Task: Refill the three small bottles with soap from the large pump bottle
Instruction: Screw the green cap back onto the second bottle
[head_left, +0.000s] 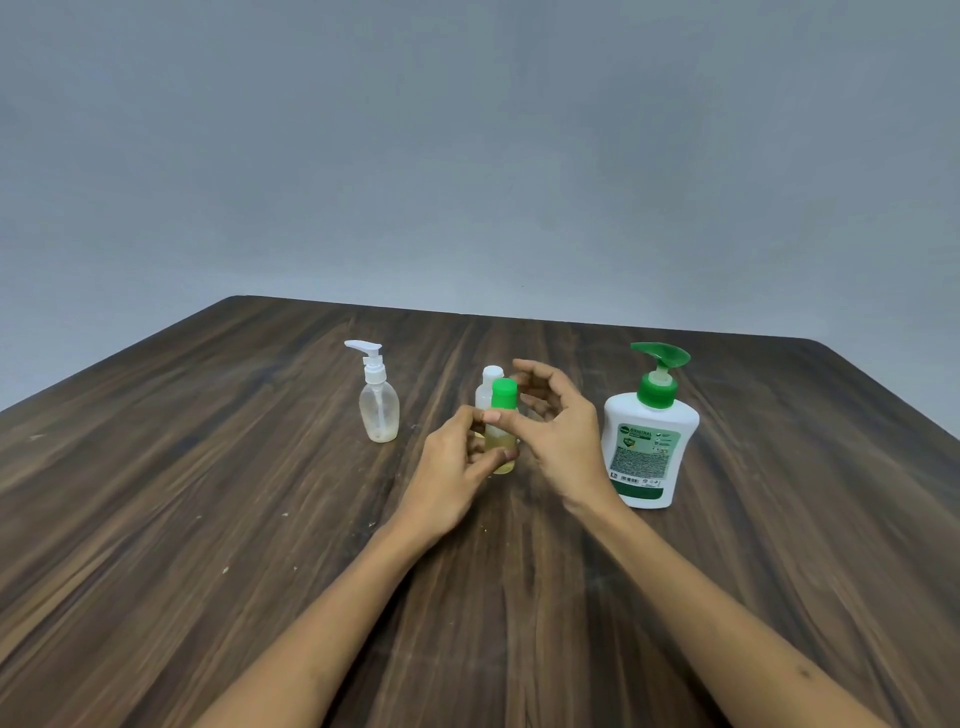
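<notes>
A small green-capped bottle (503, 415) with yellowish liquid stands mid-table, and my left hand (457, 467) grips its body with thumb and fingers. My right hand (558, 421) hovers just right of the green cap, fingers loosely curled, holding nothing. Directly behind stands a small white-capped bottle (488, 387), partly hidden. A small clear pump bottle (379, 402) with a white pump stands apart to the left. The large white pump bottle (649, 441) with a green pump head stands at the right, close to my right wrist.
The dark wooden table (208, 519) runs to a far edge against a plain grey wall. A few small crumbs lie on the wood at the left front.
</notes>
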